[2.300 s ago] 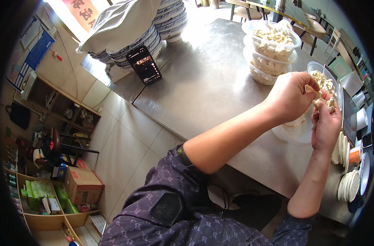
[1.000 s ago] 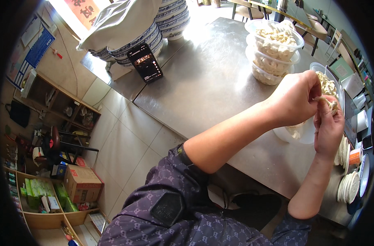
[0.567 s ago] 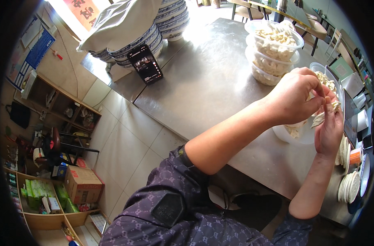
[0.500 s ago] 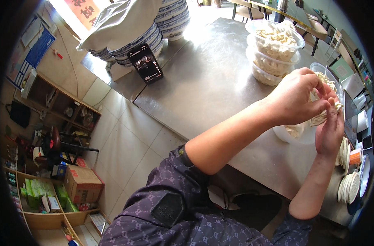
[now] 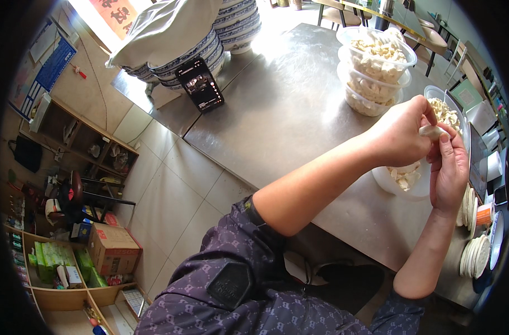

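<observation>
My left hand (image 5: 402, 133) reaches in from the left, its fingers bent and pinched on a small pale piece of what looks like flatbread (image 5: 431, 132). Against that piece press the fingertips of my right hand (image 5: 450, 176), its thumb pointing up and its palm turned inward. Both hands hover over a translucent bowl (image 5: 412, 193) with torn pale pieces (image 5: 405, 176) inside. My left hand and forearm cover part of this bowl. Just beyond my hands stands another clear tub (image 5: 431, 89), also holding crumbled pieces.
Stacked clear tubs (image 5: 352, 78) of torn pieces stand farther back on the metal table (image 5: 277, 111). Round flatbreads (image 5: 474, 258) are piled at right, near a blue-rimmed plate (image 5: 496, 240). A phone (image 5: 201, 86) leans against blue-and-white bowls (image 5: 212, 53), partly under a cloth (image 5: 165, 33).
The ragged piece between my hands has gone from sight; a smaller, smoother bit now shows at my fingertips. My left hand has shifted slightly, uncovering more pieces in the bowl.
</observation>
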Demonstrator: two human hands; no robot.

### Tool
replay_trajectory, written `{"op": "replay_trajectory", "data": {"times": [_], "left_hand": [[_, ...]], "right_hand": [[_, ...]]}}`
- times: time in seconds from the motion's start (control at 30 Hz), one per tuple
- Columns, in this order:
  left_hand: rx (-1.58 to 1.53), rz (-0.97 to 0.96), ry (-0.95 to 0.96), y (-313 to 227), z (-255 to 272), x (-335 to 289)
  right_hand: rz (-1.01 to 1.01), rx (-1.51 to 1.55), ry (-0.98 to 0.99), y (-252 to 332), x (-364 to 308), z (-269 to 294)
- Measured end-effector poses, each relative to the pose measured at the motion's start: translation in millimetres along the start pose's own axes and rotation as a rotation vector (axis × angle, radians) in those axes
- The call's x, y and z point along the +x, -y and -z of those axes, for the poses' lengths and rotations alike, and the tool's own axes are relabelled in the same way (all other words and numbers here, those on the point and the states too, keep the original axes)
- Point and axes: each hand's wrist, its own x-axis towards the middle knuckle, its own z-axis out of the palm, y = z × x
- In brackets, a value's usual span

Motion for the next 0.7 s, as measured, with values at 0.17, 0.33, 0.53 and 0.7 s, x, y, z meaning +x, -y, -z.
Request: {"op": "replay_trajectory", "data": {"times": [0.17,0.33,0.53,0.7], "left_hand": [[-0.007,-0.042,-0.03,1.5,0.6,-0.6],[0.06,-0.07,-0.086,2.3,0.7,1.5],[0.145,-0.133,-0.16,3.6,-6.2,-0.2],[-0.028,-0.05,-0.126,-1.0,-5.9,-1.4]], "right_hand": [[0.038,-0.053,0.001,-0.8,2.5,0.0],[0.429,-0.752,-0.136,-1.6,-2.4,-10.5],[0.439,-0.909,-0.217,-2.1,-2.8,-9.5],[0.03,-0.427,-0.127,2.7,6.0,0.1]]}}
